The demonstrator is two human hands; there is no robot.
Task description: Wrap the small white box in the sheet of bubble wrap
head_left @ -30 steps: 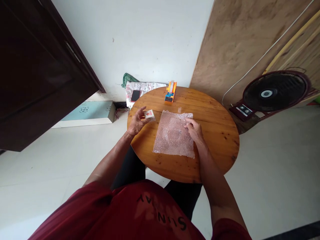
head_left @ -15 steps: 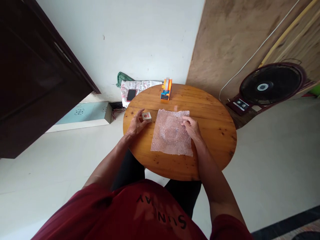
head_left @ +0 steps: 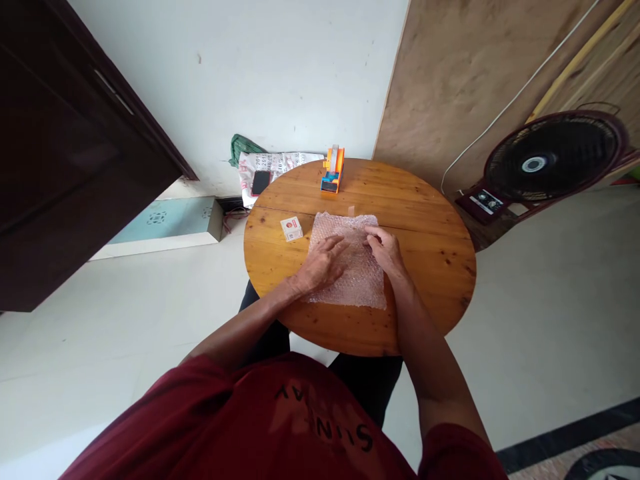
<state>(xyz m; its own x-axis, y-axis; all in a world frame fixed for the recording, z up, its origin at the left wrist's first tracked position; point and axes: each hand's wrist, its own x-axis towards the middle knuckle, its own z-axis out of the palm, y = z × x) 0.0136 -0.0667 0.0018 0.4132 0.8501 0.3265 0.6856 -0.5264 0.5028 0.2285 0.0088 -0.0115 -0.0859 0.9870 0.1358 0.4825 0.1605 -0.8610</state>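
Note:
A sheet of clear bubble wrap [head_left: 360, 280] lies flat on the round wooden table in front of me. My left hand [head_left: 323, 263] is over its left half, fingers stretched out and slightly apart, holding nothing. At the sheet's upper right, my right hand [head_left: 385, 248] has its thumb and forefinger drawn together on the wrap. Left of the sheet sits a small white box [head_left: 291, 229] with a red mark, untouched. A short strip of tape [head_left: 351, 211] shows at the wrap's top edge.
On the far side of the wooden table [head_left: 430, 267] stands an orange and blue tape dispenser [head_left: 333, 173]. Behind the table are a phone [head_left: 261, 182] on a printed white bag [head_left: 285, 161] and a green bag [head_left: 244, 148]. A large fan [head_left: 553, 160] stands to the right.
My left hand has let go of the small white box and moved right over the bubble wrap. The box stays on the table. My right hand has hardly moved.

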